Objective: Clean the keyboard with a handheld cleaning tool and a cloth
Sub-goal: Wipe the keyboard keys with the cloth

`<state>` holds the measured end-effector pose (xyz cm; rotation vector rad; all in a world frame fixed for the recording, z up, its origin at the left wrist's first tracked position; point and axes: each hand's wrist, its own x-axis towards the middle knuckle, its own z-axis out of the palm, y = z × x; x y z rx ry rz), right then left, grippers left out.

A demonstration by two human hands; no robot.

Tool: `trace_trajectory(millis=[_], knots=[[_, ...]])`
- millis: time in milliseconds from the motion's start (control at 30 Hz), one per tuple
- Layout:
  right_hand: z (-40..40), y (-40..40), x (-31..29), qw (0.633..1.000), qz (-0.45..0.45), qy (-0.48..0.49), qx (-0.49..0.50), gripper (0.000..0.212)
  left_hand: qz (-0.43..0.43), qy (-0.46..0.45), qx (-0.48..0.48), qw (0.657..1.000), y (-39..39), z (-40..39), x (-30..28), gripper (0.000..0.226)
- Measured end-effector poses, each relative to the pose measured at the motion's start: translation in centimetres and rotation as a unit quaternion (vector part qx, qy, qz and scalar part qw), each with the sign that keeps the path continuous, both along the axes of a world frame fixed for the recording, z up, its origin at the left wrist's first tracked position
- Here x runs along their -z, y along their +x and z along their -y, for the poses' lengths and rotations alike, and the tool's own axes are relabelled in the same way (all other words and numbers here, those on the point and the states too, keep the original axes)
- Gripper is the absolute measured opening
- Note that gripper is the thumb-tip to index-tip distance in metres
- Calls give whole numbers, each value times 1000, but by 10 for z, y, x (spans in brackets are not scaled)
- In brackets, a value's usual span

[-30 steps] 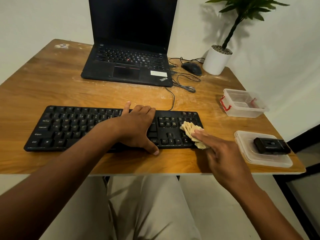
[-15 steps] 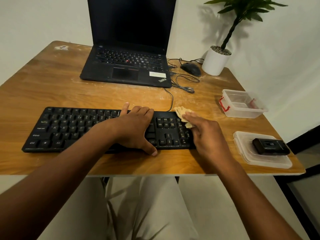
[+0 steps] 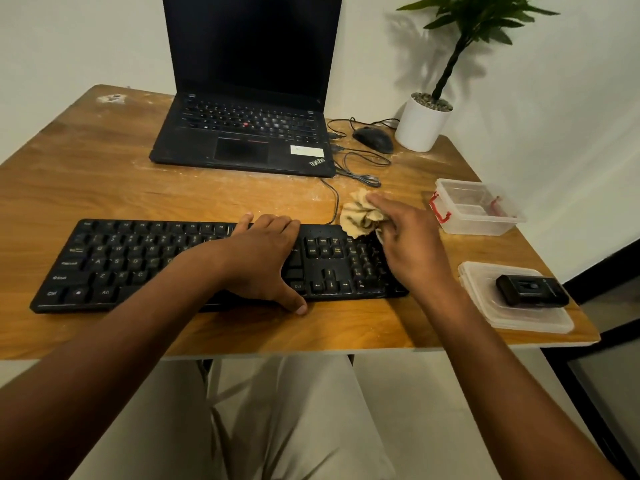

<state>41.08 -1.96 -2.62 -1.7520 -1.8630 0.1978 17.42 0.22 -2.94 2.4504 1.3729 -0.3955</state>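
Two hands on a black full-size keyboard [image 3: 145, 261] — one steadying, one wiping.

Nearest, the left hand [image 3: 258, 261] lies flat across the keyboard's middle, fingers straight and together, thumb on the wooden table [image 3: 104, 188] at the front edge. Further right, the right hand [image 3: 412, 247] bunches a crumpled beige cloth [image 3: 358, 216] between curled fingers and thumb, the cloth over the keyboard's far right corner. The black handheld cleaning tool [image 3: 531, 291] rests on a clear plastic lid [image 3: 519, 315] — untouched, well apart from the hands. Beyond stands an open black laptop [image 3: 249, 98].
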Motion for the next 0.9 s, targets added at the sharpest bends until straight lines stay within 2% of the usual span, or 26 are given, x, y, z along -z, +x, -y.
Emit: trace_trajectory(millis=[67,167,367,467,600,667,800,900], knots=[[-3,-7,14,998,36,-44,-28,49,-1,2,2,1000,0,0,0,141],[22,-9,22,996,58,-41,-49,53,1,3,4,1000,-1,-1,2,141],[92,0,11,994,42,-59,-80,56,-2,7,12,1000,-1,-3,4,143],[89,9,-10,993,-10,-98,-61,55,-3,10,12,1000,-1,-2,4,143],[42,8,-32,998,-68,14,-5,50,-6,6,8,1000,0,-2,2,143],[15,0,-27,997,-46,53,14,49,-9,3,5,1000,1,0,0,142],[3,-17,13,996,46,-56,-44,48,-12,3,3,1000,2,1,-2,141],[29,-16,22,994,66,-59,-63,54,-9,4,3,1000,1,-1,0,142]])
